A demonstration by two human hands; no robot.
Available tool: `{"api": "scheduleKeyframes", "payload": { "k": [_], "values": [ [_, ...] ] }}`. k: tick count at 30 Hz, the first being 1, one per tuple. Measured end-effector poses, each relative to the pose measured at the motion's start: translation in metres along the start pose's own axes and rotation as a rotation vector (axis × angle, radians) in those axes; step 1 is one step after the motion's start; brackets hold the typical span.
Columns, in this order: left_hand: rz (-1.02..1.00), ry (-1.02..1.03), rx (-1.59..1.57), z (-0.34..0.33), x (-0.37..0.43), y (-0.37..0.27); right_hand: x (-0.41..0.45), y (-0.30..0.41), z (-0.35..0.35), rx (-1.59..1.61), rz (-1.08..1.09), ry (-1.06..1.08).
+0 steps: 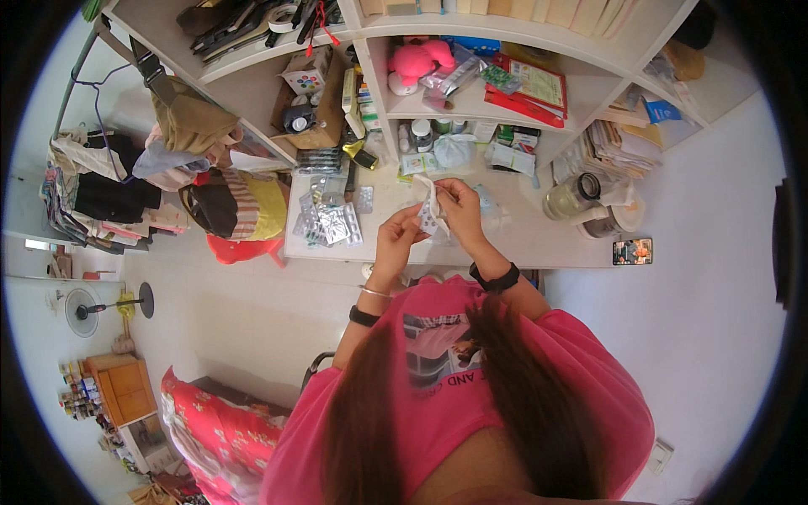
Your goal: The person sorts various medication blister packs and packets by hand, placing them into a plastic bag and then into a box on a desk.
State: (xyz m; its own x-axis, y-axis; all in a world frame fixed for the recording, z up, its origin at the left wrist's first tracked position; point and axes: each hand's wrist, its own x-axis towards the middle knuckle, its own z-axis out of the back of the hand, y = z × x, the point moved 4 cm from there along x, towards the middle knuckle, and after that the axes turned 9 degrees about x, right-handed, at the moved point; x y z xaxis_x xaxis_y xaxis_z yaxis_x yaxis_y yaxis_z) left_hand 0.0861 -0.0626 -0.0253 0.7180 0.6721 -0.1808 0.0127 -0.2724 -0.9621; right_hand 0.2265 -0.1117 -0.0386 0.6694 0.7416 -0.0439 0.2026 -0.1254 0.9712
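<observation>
Between both hands, above the white desk (379, 249), is a blister pack of pills (428, 222) with a whitish cloth or tissue (432, 197) against it. My left hand (400, 233) pinches the lower left edge of the pack. My right hand (459, 205) grips the whitish piece near its upper right; whether its fingers also touch the pack is hidden. A pile of silver blister packs (333, 224) lies on the desk to the left of my hands. A thin clear plastic bag (445, 237) shows partly beneath them.
Behind my hands stand a white-capped jar (421, 135) and a tied plastic bag (454, 150). At the right are a glass jug (571, 196), a lidded container (600, 224) and a phone (632, 251) at the desk's edge. A red stool (245, 250) stands at the left.
</observation>
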Motion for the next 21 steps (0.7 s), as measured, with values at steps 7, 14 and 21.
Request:
{"api": "scheduleKeyframes", "payload": {
  "k": [7, 14, 21],
  "values": [
    [-0.036, 0.016, 0.142, 0.014, 0.004, 0.018, -0.018, 0.019, -0.017, -0.192, 0.355, 0.036],
    [0.041, -0.021, 0.145, 0.002, -0.004, 0.009, -0.008, -0.010, 0.005, -0.302, -0.031, 0.045],
    [0.106, 0.005, 0.041, 0.009, 0.003, 0.008, -0.012, 0.000, 0.005, -0.105, 0.228, 0.213]
  ]
}}
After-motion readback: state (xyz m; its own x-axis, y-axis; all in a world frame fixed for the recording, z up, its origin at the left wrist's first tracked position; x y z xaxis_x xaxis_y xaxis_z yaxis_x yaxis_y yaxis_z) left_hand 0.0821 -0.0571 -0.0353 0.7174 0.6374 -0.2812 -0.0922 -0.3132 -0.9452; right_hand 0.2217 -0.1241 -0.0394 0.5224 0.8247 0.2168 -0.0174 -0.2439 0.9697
